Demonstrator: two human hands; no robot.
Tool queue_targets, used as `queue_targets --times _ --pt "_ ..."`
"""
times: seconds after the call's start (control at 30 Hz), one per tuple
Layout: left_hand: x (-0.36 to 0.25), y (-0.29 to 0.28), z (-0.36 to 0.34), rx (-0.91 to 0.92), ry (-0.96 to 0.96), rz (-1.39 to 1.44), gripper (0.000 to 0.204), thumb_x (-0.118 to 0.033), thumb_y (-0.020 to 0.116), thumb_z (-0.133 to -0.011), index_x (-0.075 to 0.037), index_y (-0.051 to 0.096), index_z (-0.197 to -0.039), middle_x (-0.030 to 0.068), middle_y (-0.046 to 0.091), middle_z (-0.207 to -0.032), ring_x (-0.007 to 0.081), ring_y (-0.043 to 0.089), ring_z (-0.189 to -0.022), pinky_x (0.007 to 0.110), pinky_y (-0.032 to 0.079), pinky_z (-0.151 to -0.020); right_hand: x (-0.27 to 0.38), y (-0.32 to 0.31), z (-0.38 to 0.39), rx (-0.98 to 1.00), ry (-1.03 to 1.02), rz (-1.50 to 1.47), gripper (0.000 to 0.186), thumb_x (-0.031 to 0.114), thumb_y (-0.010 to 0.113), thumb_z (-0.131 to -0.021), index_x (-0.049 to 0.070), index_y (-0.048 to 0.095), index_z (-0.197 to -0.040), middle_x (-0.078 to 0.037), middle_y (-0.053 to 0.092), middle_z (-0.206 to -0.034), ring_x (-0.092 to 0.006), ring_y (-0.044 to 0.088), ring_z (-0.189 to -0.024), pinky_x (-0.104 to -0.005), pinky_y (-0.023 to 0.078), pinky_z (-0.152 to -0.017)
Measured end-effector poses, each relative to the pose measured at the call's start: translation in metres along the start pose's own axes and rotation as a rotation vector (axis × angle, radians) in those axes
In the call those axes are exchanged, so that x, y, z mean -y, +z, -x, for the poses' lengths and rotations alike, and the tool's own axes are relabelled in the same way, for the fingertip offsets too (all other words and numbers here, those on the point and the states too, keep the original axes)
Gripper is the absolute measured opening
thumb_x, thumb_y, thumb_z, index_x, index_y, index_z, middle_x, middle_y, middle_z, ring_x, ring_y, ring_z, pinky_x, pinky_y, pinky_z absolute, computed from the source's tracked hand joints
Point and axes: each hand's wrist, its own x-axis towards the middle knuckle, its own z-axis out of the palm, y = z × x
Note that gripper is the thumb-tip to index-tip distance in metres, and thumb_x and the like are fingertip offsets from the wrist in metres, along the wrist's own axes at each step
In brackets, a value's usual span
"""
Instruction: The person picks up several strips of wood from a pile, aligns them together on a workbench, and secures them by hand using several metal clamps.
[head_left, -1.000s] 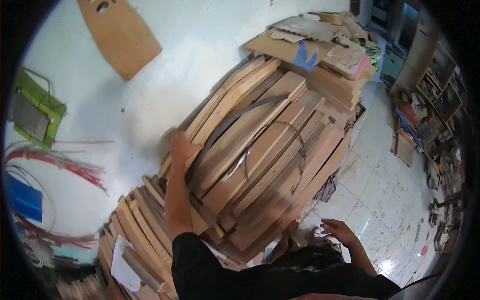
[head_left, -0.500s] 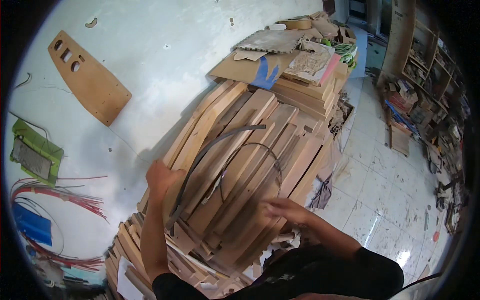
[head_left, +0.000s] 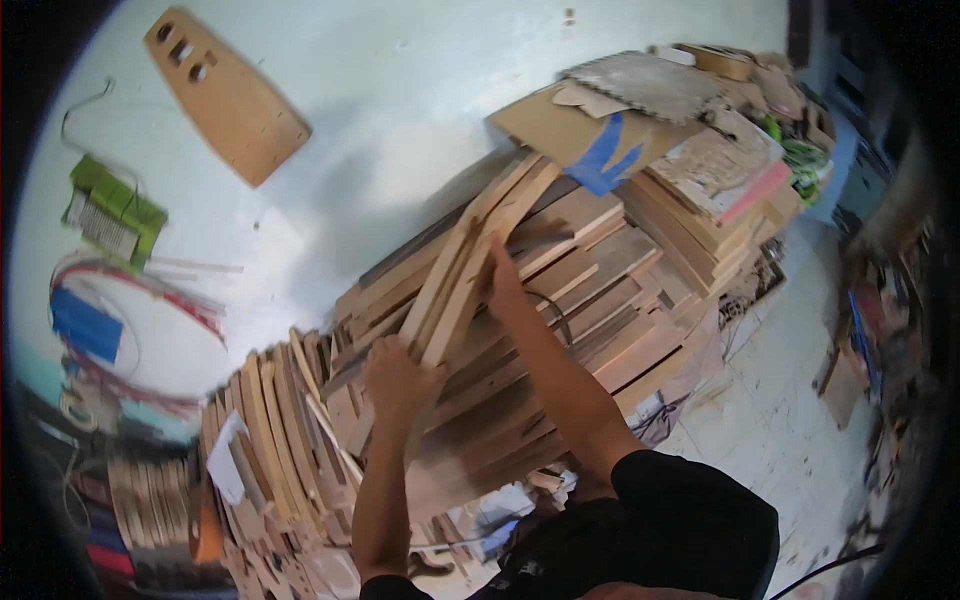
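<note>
Over the wood stack (head_left: 500,435), frame ctr., paired timber strips (head_left: 462,300) are held aslant; prob. stiff, mod. heavy, best gripped nr. both ends. Lower end is clasped by L hand (head_left: 400,375); R hand (head_left: 503,275) is set at right edge, closure can't be told.

Centre: paired strips (head_left: 440,285), pale wood, smooth faces, matt. Below centre: planks (head_left: 500,468), brown wood, matt. Upper left: panel (head_left: 235,105), smooth, tan, wood-like. Lower left: sheet (head_left: 227,460), white paper. Lower right: shirt (head_left: 690,510), matt black cloth. Right: floor (head_left: 735,410), smooth, smudged.
</note>
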Motion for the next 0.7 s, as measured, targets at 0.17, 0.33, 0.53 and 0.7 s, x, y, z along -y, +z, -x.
queue_targets --times 0.17,0.33,0.53,0.7 --pt "-0.026 0.012 0.043 -0.09 -0.041 0.019 0.063 -0.038 0.076 -0.055 0.001 0.052 -0.099 0.0166 0.055 -0.097 0.0332 0.055 -0.095 0.043 0.045 -0.081 0.005 -0.011 0.007 0.022 0.058 -0.222 0.067 0.053 0.049 -0.091 0.002 0.043 -0.134 -0.018 0.052 -0.126 -0.031 0.05 -0.114 -0.0438 0.041 -0.097" --pt "-0.042 -0.004 0.1 -0.159 -0.071 -0.032 0.06 -0.033 0.076 -0.056 -0.003 0.048 -0.099 0.0134 0.05 -0.094 0.031 0.053 -0.088 0.041 0.042 -0.077 -0.002 0.001 0.048 0.132 -0.051 -0.162 0.057 0.048 0.046 -0.094 0.004 0.046 -0.13 -0.015 0.056 -0.115 -0.0301 0.055 -0.104 -0.0407 0.046 -0.09" --pt "-0.031 -0.015 0.18 -0.224 -0.198 -0.123 0.056 -0.029 0.074 -0.06 -0.004 0.046 -0.102 0.0132 0.047 -0.094 0.0313 0.05 -0.089 0.043 0.04 -0.076 -0.039 0.009 0.092 0.285 -0.098 -0.236 0.06 0.052 0.038 -0.096 0.006 0.04 -0.136 -0.014 0.052 -0.124 -0.0298 0.052 -0.111 -0.0429 0.044 -0.095" --pt "-0.018 -0.025 0.269 -0.331 -0.295 -0.181 0.055 -0.024 0.071 -0.068 -0.007 0.048 -0.115 0.0153 0.048 -0.104 0.0336 0.049 -0.096 0.046 0.039 -0.081 -0.082 0.017 0.155 0.403 -0.035 -0.399 0.056 0.051 0.034 -0.098 0.011 0.039 -0.137 -0.008 0.052 -0.129 -0.0251 0.054 -0.113 -0.0391 0.048 -0.094"
